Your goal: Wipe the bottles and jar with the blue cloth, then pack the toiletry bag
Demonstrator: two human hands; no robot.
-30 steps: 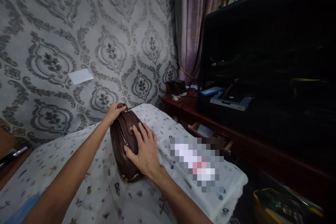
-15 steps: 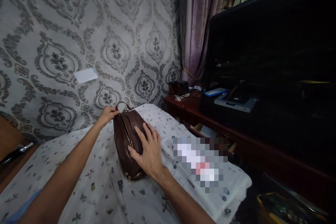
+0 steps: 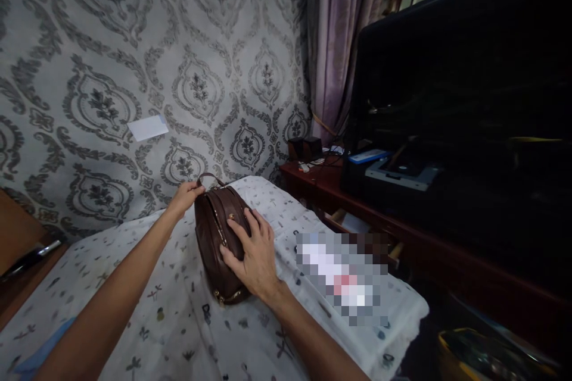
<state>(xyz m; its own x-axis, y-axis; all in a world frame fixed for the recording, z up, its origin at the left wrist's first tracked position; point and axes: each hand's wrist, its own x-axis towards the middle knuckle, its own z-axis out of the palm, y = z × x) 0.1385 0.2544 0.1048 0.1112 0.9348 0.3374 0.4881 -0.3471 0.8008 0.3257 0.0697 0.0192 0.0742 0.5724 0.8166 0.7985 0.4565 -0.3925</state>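
Note:
A dark brown leather bag (image 3: pixel 214 268) with gold-coloured zippers lies on a white patterned sheet (image 3: pixel 174 321). My left hand (image 3: pixel 186 197) is closed in a pinch at the bag's far left end, beside its looped handle (image 3: pixel 210 178). Whether the fingertips hold a zipper pull or the leather itself is too small to tell. Across the bag's top and right side, my right hand (image 3: pixel 257 256) rests with fingers spread, the thumb close to the long zipper (image 3: pixel 220 229). The bag's right side is partly hidden under this hand.
To the right of the bag lies a pixelated patch (image 3: pixel 342 280) on the sheet. Beyond the bed stands a dark red desk (image 3: pixel 322 187) with a large black screen (image 3: pixel 447 83). Patterned wallpaper (image 3: pixel 196 89) rises behind; a black-and-silver object (image 3: pixel 33 259) is at the left.
The view has shifted very slightly. Both hands stay at about the same places on the bag, and a gold-coloured stud near my right fingers shows more clearly now.

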